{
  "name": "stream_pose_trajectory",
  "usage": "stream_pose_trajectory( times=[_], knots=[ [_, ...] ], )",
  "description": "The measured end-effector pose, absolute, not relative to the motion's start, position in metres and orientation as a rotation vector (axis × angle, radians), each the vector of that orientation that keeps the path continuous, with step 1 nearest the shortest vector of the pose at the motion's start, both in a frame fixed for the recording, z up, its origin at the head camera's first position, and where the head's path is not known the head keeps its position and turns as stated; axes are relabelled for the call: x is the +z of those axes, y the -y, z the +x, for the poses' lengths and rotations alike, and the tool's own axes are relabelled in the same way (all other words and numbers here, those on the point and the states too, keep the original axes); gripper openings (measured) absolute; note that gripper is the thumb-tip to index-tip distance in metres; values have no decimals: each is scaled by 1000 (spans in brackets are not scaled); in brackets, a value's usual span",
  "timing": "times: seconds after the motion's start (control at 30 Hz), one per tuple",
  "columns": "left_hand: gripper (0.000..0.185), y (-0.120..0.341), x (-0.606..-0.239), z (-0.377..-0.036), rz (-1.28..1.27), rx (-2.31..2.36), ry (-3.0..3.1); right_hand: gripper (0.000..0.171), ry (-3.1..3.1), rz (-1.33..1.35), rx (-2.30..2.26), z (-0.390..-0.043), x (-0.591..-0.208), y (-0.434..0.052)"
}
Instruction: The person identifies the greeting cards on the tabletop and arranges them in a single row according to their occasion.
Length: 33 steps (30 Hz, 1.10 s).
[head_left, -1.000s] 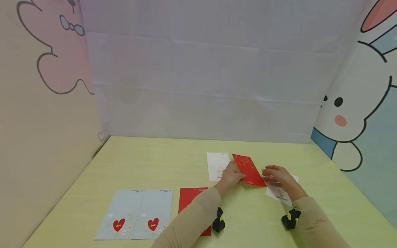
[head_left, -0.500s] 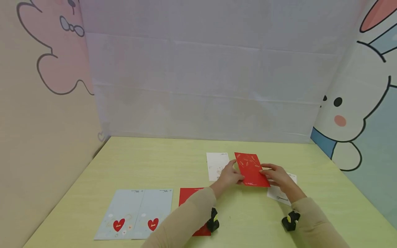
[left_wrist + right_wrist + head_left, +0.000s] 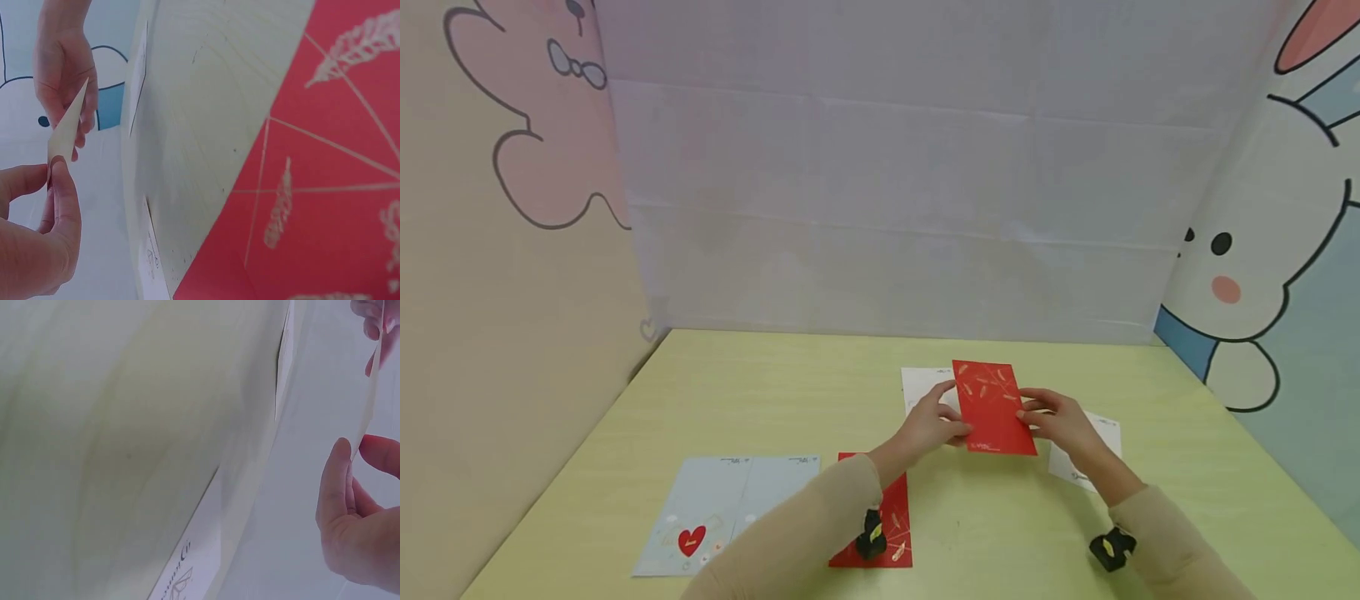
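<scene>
I log a holding step: left hand (image 3: 927,427) and right hand (image 3: 1066,427) pinch opposite edges of the red card (image 3: 992,410) above the tabletop (image 3: 767,392); next move likely calls for even pressure.

Hands (image 3: 362,534) pinch pale card (image 3: 369,406); 2 white cards (image 3: 200,550) on table (image 3: 125,425).

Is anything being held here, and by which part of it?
Yes, a red card: the left grip pinches its left edge and the right grip its right edge, as seen in the head view.
</scene>
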<state>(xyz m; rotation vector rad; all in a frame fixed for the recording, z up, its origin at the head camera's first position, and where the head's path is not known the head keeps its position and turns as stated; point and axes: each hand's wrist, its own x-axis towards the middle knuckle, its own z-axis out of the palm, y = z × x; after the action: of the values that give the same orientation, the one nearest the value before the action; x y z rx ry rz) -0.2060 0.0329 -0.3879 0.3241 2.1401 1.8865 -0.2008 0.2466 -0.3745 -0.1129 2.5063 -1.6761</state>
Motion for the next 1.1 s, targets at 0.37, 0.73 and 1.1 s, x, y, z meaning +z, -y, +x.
stream_pose_trajectory(
  times=[0.37,0.73,1.1],
  knots=[
    [70,8,-386,-182,521,1667,-2367,55,-2382,-296,-1741,-182,-370,-232],
    [76,38,-385,-156,614,1405,-2550,61,-2097,-449,-1814,-164,-374,-223],
    [81,57,-392,-144,771,1215,-2639,64,-2012,-475,-1760,-149,-380,-214]
  ],
)
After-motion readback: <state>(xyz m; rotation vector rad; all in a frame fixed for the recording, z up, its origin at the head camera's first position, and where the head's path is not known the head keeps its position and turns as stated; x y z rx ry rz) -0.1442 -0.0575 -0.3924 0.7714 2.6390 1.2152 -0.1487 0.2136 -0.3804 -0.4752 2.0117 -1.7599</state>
